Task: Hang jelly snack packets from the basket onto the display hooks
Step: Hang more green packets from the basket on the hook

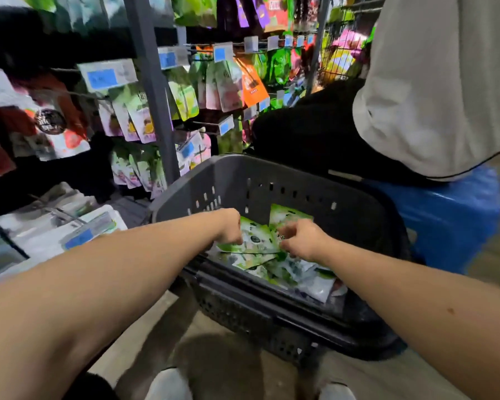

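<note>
Rack [153, 82]: stood to the left, beyond the basket, crowded with hung stock [182, 99]; a packet pushed in carelessly could have knocked neighbours off.
Person [445, 82]: sat on a blue stool [459, 215] just right of the basket, close enough that a swing of the right arm could have bumped them.
Basket [243, 180]: dark, slotted, on the floor ahead; its near rim lay under both forearms, so a quick lift might have caught a packet corner on it.
Packets [257, 241]: green and white, loose and overlapping on the basket floor; the top few were fanned between the two hands. Slick film on slick film, so I judged the fan likely to slide apart and spill when raised.
Left hand [230, 226]: bent down at the fan's left edge, fingers curled round it and mostly hidden.
Right hand [303, 241]: at the fan's right edge, fingers [285, 233] narrow, pinching the packets.
Hooks [205, 123]: thin wires behind price tags, mostly laden; hang holes on the packets were too blurred to make out, so a missed hole or a torn one seemed the main risk.
Sorting: several near-alike green designs hung there, so putting packets on the wrong hook was possible.
</note>
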The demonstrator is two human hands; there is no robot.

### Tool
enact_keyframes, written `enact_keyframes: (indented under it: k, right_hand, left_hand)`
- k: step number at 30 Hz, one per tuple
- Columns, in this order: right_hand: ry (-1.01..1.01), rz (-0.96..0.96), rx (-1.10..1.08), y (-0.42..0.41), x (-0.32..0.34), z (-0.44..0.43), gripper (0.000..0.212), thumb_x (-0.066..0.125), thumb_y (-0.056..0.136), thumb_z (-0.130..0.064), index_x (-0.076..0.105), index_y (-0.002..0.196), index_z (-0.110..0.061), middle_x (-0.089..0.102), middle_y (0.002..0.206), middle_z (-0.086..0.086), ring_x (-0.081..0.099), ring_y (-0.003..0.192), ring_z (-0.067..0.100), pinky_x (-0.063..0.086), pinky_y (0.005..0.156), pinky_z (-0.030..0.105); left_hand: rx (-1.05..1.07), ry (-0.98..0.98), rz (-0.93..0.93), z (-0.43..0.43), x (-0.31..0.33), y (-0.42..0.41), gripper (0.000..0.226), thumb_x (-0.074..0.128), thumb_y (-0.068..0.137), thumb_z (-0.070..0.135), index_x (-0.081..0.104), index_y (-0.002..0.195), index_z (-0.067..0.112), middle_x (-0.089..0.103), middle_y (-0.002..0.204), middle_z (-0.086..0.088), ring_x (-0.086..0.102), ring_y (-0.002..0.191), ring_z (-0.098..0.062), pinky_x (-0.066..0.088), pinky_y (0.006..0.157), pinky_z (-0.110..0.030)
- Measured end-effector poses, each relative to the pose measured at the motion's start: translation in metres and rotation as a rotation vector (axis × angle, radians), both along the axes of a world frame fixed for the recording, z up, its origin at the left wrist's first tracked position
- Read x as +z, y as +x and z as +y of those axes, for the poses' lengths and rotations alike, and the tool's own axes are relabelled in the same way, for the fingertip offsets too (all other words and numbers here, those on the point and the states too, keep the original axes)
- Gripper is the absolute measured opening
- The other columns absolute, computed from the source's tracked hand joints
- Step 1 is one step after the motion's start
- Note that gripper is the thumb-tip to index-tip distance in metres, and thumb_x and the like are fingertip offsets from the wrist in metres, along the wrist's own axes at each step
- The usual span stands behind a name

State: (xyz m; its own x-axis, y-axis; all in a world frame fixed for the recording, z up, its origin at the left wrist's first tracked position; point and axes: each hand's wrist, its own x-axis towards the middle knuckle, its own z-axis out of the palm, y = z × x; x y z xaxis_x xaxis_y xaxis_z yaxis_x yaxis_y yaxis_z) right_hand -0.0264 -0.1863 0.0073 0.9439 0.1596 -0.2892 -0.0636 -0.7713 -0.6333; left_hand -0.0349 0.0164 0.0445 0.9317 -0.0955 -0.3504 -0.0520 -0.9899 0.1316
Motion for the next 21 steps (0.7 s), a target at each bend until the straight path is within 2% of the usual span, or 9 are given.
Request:
enact_keyframes:
  k: [2, 5, 8, 12, 15, 17, 21]
  right_hand:
    - [-0.026, 0.031, -0.003, 0.01, -0.018, -0.006, 0.038, 0.07, 0.094, -0.013, 0.065, 0.131, -0.005, 0.063, 0.115, 0.008, 0.059, 0.095, 0.023, 0.046, 0.079, 0.028]
    - [-0.076, 0.041, 0.028, 0.023, -0.037, -0.006, 0.039, 0.07, 0.092, -0.014, 0.066, 0.13, -0.007, 0.064, 0.115, 0.007, 0.059, 0.102, 0.02, 0.047, 0.084, 0.027]
    - [-0.094, 0.066, 0.029, 0.033, -0.055, 0.0, 0.036, 0.07, 0.09, -0.013, 0.066, 0.125, -0.005, 0.064, 0.116, 0.009, 0.061, 0.11, 0.024, 0.049, 0.095, 0.03]
    - [-0.129, 0.108, 0.082, 0.044, -0.079, 0.007, 0.034, 0.066, 0.093, -0.014, 0.066, 0.125, -0.006, 0.067, 0.123, 0.012, 0.062, 0.118, 0.029, 0.048, 0.096, 0.029]
    - [-0.179, 0.157, 0.104, 0.05, -0.092, 0.011, 0.037, 0.064, 0.093, -0.014, 0.064, 0.129, -0.008, 0.065, 0.129, 0.014, 0.062, 0.119, 0.03, 0.049, 0.096, 0.03]
    - [-0.193, 0.18, 0.077, 0.052, -0.097, 0.016, 0.04, 0.063, 0.092, -0.015, 0.063, 0.131, -0.007, 0.063, 0.131, 0.013, 0.061, 0.119, 0.031, 0.05, 0.098, 0.031]
    - [-0.18, 0.222, 0.026, 0.053, -0.103, 0.028, 0.032, 0.061, 0.091, -0.02, 0.064, 0.121, -0.009, 0.064, 0.121, 0.013, 0.064, 0.109, 0.031, 0.055, 0.094, 0.035]
  left_hand:
    - [-0.033, 0.075, 0.056, -0.007, -0.009, 0.016, 0.042, 0.064, 0.096, 0.035, 0.069, 0.112, -0.004, 0.061, 0.095, -0.017, 0.056, 0.086, -0.031, 0.041, 0.071, -0.033]
    - [-0.104, 0.164, 0.103, -0.012, -0.03, 0.042, 0.044, 0.063, 0.096, 0.036, 0.066, 0.123, 0.002, 0.068, 0.113, -0.015, 0.064, 0.101, -0.033, 0.047, 0.08, -0.034]
    - [-0.198, 0.266, 0.169, -0.017, -0.053, 0.065, 0.038, 0.063, 0.096, 0.03, 0.066, 0.121, 0.002, 0.062, 0.101, -0.012, 0.059, 0.088, -0.03, 0.05, 0.079, -0.037]
    - [-0.283, 0.321, 0.169, -0.018, -0.079, 0.084, 0.04, 0.066, 0.091, 0.023, 0.06, 0.126, 0.004, 0.063, 0.118, -0.017, 0.063, 0.104, -0.035, 0.052, 0.082, -0.038]
    - [-0.296, 0.302, 0.114, -0.01, -0.104, 0.093, 0.056, 0.069, 0.086, 0.037, 0.053, 0.131, 0.009, 0.054, 0.134, -0.018, 0.054, 0.123, -0.04, 0.051, 0.097, -0.043]
    - [-0.294, 0.296, 0.134, -0.006, -0.116, 0.095, 0.065, 0.071, 0.084, 0.047, 0.048, 0.134, 0.012, 0.051, 0.137, -0.015, 0.051, 0.126, -0.039, 0.048, 0.098, -0.045]
    - [-0.291, 0.299, 0.139, 0.0, -0.131, 0.096, 0.06, 0.065, 0.087, 0.053, 0.045, 0.131, 0.017, 0.051, 0.136, -0.009, 0.049, 0.127, -0.035, 0.045, 0.097, -0.045]
